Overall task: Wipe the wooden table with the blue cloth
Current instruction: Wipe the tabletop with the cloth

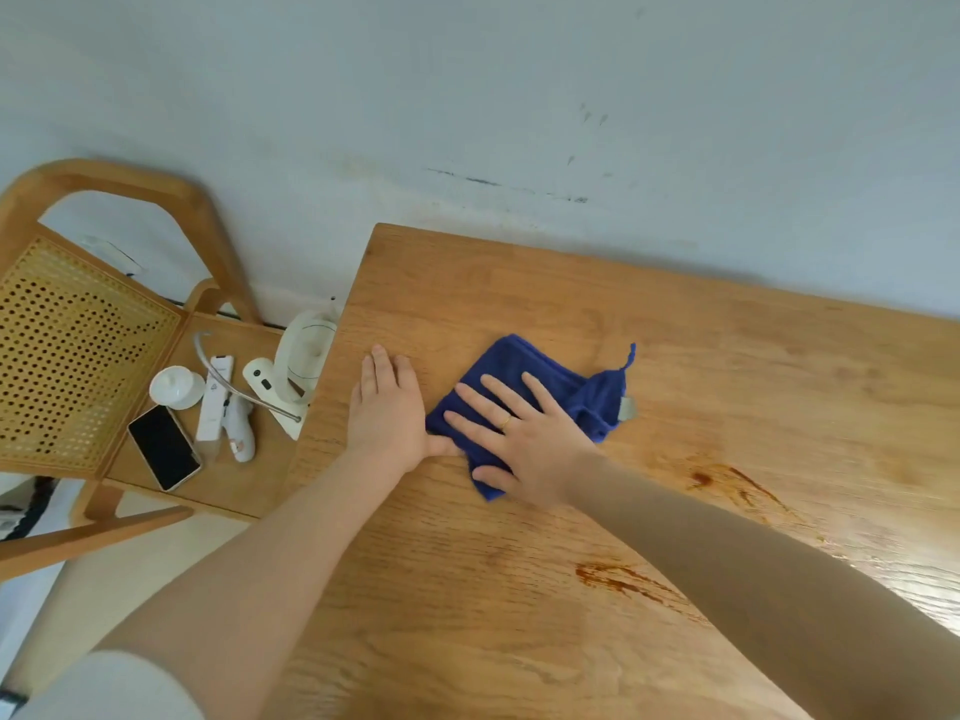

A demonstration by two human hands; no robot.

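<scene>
brightness: pretty even daylight, nothing dim
light source: seems to come from the right, off-frame
glare: big shiny patch on the counter (pixel 857 553) at the right edge, washes out the grain there
shadows: soft ones under both forearms and along the wall (pixel 519 96) behind the counter's far edge
distortion: wide-angle, whole view tilted, chair (pixel 78 356) on the left bends outward
sharpness: slightly soft overall, sleeve (pixel 109 688) at bottom left blurry
</scene>
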